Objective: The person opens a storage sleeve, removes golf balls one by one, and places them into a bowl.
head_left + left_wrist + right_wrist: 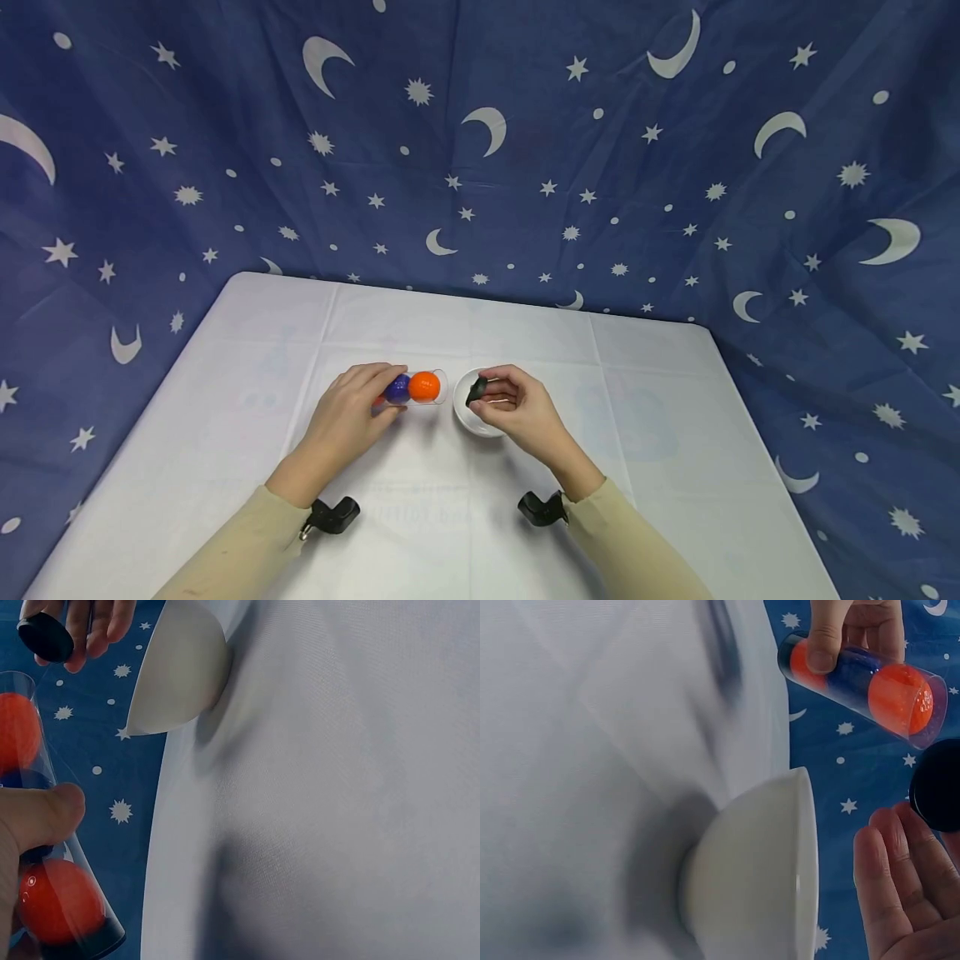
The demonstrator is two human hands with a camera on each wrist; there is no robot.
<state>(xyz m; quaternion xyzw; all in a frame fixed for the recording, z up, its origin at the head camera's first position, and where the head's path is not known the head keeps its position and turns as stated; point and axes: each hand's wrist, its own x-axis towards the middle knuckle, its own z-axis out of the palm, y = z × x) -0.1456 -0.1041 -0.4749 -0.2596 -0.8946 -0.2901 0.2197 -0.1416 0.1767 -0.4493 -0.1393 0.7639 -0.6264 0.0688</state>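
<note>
My left hand (348, 421) grips a clear plastic tube (847, 684), held tilted above the table. Inside it, an orange ball (425, 386) sits nearest the uncapped end, with a dark blue ball (398, 389) behind it. Another orange ball (61, 901) lies at the far end, which a black base (90, 943) closes. My right hand (528, 417) pinches a round black cap (45, 637) between thumb and fingers. That hand is over a white bowl (754, 862), just right of the tube's open end.
A white cloth covers the table (465, 525). Behind and beside it hangs a dark blue curtain (525, 233) with moons and stars. Black wrist mounts (333, 515) stick out at both sleeves.
</note>
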